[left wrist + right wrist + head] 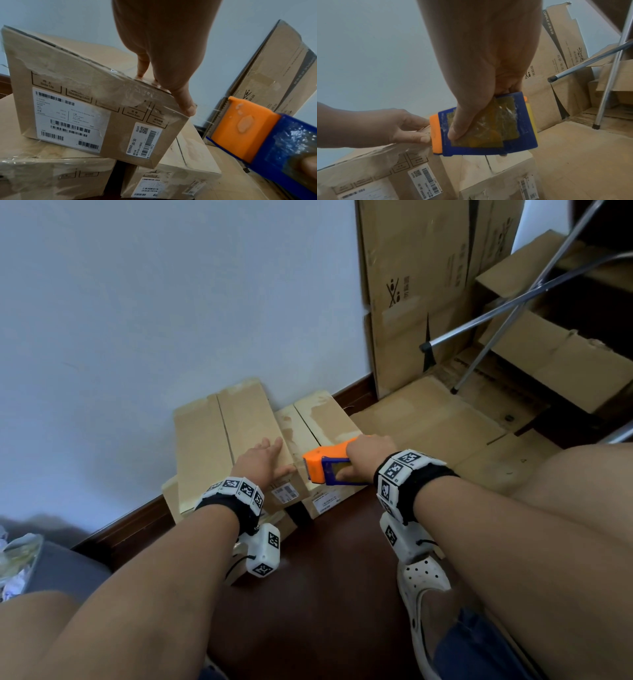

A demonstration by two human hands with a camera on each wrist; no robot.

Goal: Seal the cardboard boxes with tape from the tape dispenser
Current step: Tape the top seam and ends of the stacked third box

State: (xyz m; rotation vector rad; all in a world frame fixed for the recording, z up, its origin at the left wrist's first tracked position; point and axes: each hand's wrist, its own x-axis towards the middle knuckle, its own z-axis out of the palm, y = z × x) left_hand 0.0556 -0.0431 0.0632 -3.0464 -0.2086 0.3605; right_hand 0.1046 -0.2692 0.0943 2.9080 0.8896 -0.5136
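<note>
At the centre of the head view, your left hand [265, 460] presses flat, fingers straight, on the top cardboard box [219, 440]. Just right of it, your right hand [368, 455] grips the orange-and-blue tape dispenser [325, 467] at the box's near right corner.

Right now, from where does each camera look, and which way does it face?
Head: looks down at the top box, both forearms, knees.
Left wrist: under the left hand, faces the box corner.
Right wrist: under the right hand, faces the tape dispenser.
All three share the dispenser.
</note>
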